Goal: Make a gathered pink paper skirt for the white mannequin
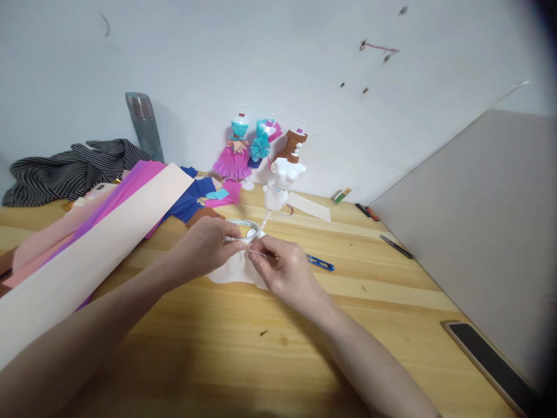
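My left hand (209, 244) pinches the gathered top edge of a cream crepe paper piece (232, 271). My right hand (282, 266) meets it there, thumb and fingers closed on the same edge; the exact pinch is partly hidden. The paper hangs in a flared shape below the fingers, close to the wooden table. A roll of tape (256, 225) lies just behind both hands. Beyond it stands a small white dress-form mannequin (285, 174) on a thin stand. Blue-handled thread snips (321, 263) lie to the right of my right hand, partly covered by it.
Several small mannequins, one in a magenta paper skirt (232, 161), stand by the wall. Coloured paper sheets (143, 203) pile up at left, near a striped cloth (82, 168) and a flask (145, 128). At right are a craft knife (397, 246) and a phone (489, 366).
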Tool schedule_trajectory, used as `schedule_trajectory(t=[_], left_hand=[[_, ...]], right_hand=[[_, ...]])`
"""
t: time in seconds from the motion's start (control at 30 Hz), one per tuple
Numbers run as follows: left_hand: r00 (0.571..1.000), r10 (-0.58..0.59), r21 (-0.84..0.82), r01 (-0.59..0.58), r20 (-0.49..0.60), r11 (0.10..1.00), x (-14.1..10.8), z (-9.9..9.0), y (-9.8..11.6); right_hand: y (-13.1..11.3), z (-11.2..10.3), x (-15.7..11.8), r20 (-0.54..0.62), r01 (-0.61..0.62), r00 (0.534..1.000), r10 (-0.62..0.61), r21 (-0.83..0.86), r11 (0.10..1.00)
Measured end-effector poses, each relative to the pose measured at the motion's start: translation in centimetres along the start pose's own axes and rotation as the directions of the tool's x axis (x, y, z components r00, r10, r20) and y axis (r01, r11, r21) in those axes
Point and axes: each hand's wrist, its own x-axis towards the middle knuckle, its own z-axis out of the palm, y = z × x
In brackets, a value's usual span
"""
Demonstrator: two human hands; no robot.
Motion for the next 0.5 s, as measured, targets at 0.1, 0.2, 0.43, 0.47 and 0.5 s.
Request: schedule_trajectory(t=[0.1,0.2,0.43,0.47,0.5], left_hand=[[1.000,-0.014,0.014,0.014,-0.005,1.000,-0.1,0.0,0.0],[1.000,-0.027,0.013,0.027,-0.003,1.000,-0.1,-0.1,0.1],[0.998,-0.055,0.067,0.054,0.022,0.996,-0.1,-0.1,0.3],[0.998,-0.060,0.074,0.058,0.023,0.996,-0.1,-0.1,0.3],[0.998,-0.062,0.076,0.060,0.026,0.995,-0.1,-0.1,0.3]], right_hand=[[0.3,0.1,0.2,0.006,-0.025,1.000,0.024,0.034,0.999],[0.7,0.2,0.4,-0.009,-0.068,0.998,0.068,0.068,0.995],[1.2,0.4,0.4,-0.066,-0.172,0.981,0.180,0.119,0.978],[1.2,0.4,0.4,-0.067,-0.177,0.980,0.185,0.120,0.977],[1.2,0.4,0.4,-0.066,-0.181,0.980,0.190,0.122,0.976]])
